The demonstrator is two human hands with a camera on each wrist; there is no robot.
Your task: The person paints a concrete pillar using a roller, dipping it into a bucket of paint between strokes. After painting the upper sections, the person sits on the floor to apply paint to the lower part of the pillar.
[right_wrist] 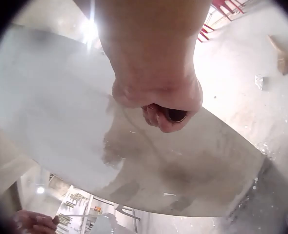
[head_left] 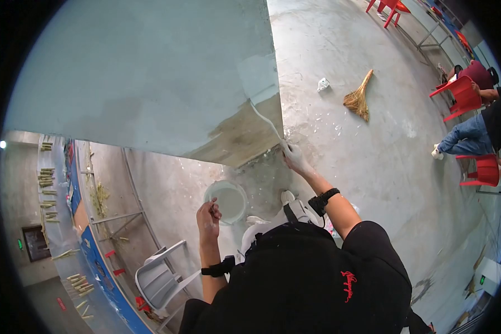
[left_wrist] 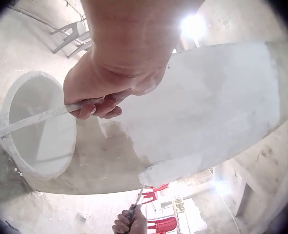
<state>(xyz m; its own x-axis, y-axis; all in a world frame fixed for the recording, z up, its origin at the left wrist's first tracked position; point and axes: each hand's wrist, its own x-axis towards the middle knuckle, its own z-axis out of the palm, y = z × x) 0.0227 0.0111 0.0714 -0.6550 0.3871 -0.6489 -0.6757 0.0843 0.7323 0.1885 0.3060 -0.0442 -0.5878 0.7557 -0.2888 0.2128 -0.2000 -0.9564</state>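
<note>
The bucket (head_left: 208, 193) hangs near the middle of the head view, just under the lower edge of the wall (head_left: 150, 83), and it is white with paint inside. The left hand (head_left: 209, 216) has its grip curled round the thin wire handle (left_wrist: 37, 117). The left wrist view shows this best, with the fingers wrapped under the wire and the bucket at the left edge. The right hand (head_left: 294, 157) reaches up to the wall corner. In the right wrist view its grip is closed round a dark roller handle (right_wrist: 176, 115). The white roller (left_wrist: 167, 170), pressed on the wall, is plain only in the left wrist view, at lower centre. The head view alone takes in a seated person in jeans (head_left: 467, 133) at the right edge. A broom (head_left: 359, 96) lies on the floor at upper right.
</note>
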